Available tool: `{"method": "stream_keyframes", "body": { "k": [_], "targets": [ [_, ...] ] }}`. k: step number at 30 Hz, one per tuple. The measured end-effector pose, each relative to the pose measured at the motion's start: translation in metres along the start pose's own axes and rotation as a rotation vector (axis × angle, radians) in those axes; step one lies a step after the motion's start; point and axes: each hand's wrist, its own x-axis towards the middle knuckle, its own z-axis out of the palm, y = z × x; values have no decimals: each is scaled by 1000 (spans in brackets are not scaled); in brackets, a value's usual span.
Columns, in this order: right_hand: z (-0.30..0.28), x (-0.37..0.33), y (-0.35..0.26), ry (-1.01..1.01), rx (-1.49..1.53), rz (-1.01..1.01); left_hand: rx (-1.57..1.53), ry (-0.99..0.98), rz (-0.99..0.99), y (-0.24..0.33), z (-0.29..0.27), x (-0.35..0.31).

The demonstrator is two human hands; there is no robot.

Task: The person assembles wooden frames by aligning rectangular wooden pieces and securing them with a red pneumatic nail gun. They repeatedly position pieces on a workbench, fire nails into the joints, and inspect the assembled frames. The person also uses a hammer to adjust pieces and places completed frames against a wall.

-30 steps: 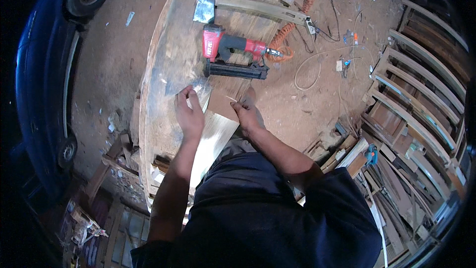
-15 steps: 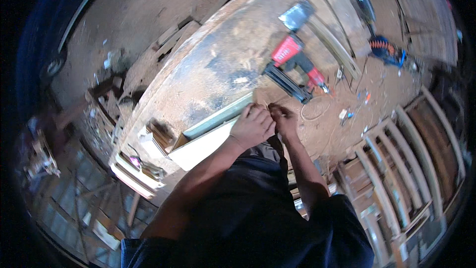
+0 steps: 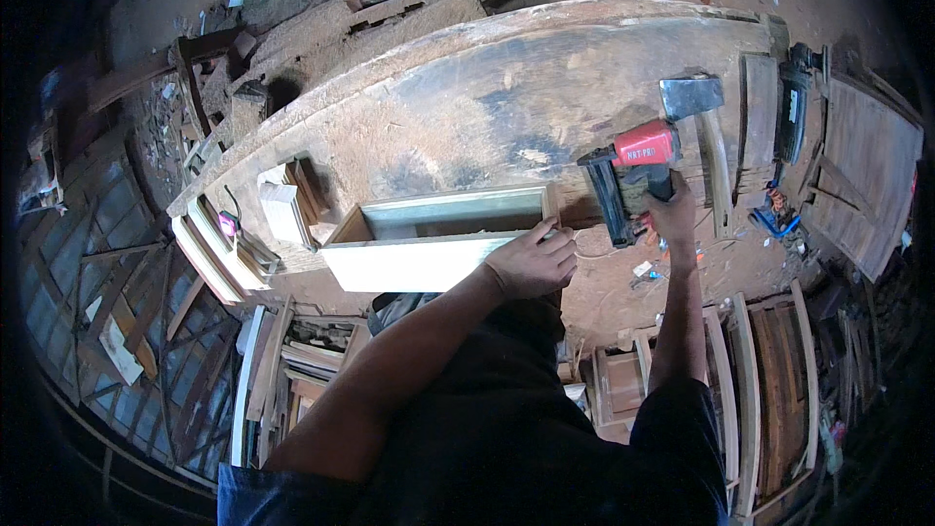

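A long, open-topped wooden drawer box (image 3: 414,265) lies on the workbench, its near side brightly lit. My left hand (image 3: 534,261) grips the box at its right end, fingers curled over the near corner. To the right, my right hand (image 3: 672,217) is wrapped round the handle of a red and black nail gun (image 3: 645,144). The nail gun's dark magazine points toward me, beside the box's right end but apart from it. Part of the grip is hidden behind my fingers.
The workbench (image 3: 419,107) has a curved-looking far edge. Beyond the nail gun lies a hatchet-like tool (image 3: 691,95). Short wood pieces (image 3: 282,203) stand left of the box, near stacked white-edged strips (image 3: 209,253). Wooden frames (image 3: 745,390) lean at the lower right.
My right hand has left the box's right end and taken hold of the nail gun. My left hand stays at the box. The view has turned, so the bench appears more level.
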Motion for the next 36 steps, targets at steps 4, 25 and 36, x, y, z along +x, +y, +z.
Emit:
{"method": "stream_keyframes", "body": {
  "k": [4, 25, 36],
  "targets": [
    [-5, -20, -16, -289, 424, 209, 5, -3, -36, 3, 3, -1],
    [42, -66, 23, -596, 1045, 515, 1, -5, 3, 4, 1, 11],
    [48, -64, 28, -691, 1077, 425, -65, -46, -22, 8, 0, 15]
  ]
}}
